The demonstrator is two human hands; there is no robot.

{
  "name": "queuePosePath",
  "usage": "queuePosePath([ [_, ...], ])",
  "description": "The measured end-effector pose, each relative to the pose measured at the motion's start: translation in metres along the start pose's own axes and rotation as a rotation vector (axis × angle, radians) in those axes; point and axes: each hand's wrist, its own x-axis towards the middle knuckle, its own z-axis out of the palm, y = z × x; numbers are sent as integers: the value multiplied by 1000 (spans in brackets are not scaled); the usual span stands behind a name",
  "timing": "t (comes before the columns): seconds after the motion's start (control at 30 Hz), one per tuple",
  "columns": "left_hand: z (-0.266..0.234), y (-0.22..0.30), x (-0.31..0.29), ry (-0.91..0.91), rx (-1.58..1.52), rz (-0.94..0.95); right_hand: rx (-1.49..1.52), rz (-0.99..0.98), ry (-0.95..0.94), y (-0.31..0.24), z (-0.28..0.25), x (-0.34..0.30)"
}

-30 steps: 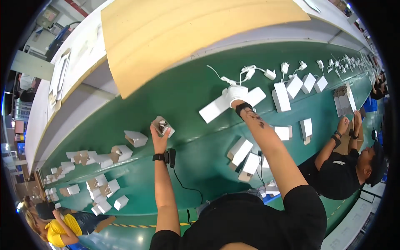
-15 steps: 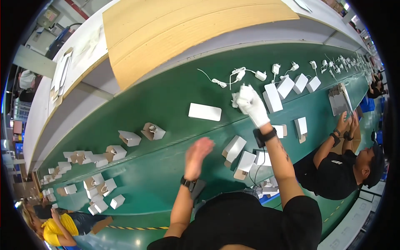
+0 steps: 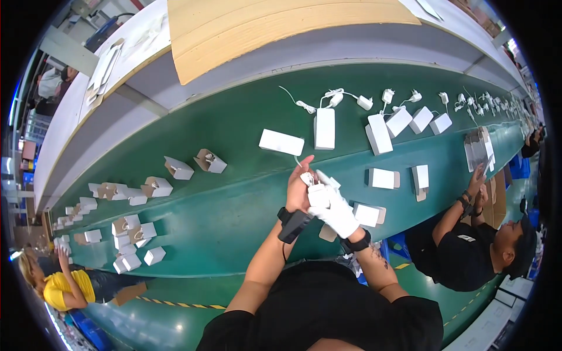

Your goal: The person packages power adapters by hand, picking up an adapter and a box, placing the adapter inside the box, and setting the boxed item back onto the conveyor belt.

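Note:
My left hand [image 3: 297,190] is bare, its fingers curled about the coiled cable [image 3: 308,179] of a white plug-in charger, with a loose cable end poking up past the fingertips. My right hand [image 3: 335,212], in a white glove, grips the charger's body [image 3: 318,195] beside it. Both hands meet over the front strip of the green bench. Just beyond them lies a white box [image 3: 281,142], with another white box [image 3: 324,128] to its right. Another charger with a cable [image 3: 335,99] rests behind that one. The glove partly hides the held charger.
White boxes [image 3: 379,134] line the bench to the right, with several chargers [image 3: 483,106] farther along. Open boxes [image 3: 209,161] stand to the left. Nearer boxes [image 3: 367,214] lie by my right wrist. A co-worker [image 3: 474,245] handles cardboard at right; another person [image 3: 64,286] is at left.
My right hand has come back toward me from the charger row with a charger. My left hand has moved up to meet it. A white box now sits beside the flat-lying one.

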Motion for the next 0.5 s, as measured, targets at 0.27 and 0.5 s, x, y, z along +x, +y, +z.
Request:
queuePosePath([
  [0.27,-19,12,13,123,366,7,609,152,-286,36,-7,18],
  [0.5,-18,19,24,65,448,-110,321,-81,-293,91,5,45],
])
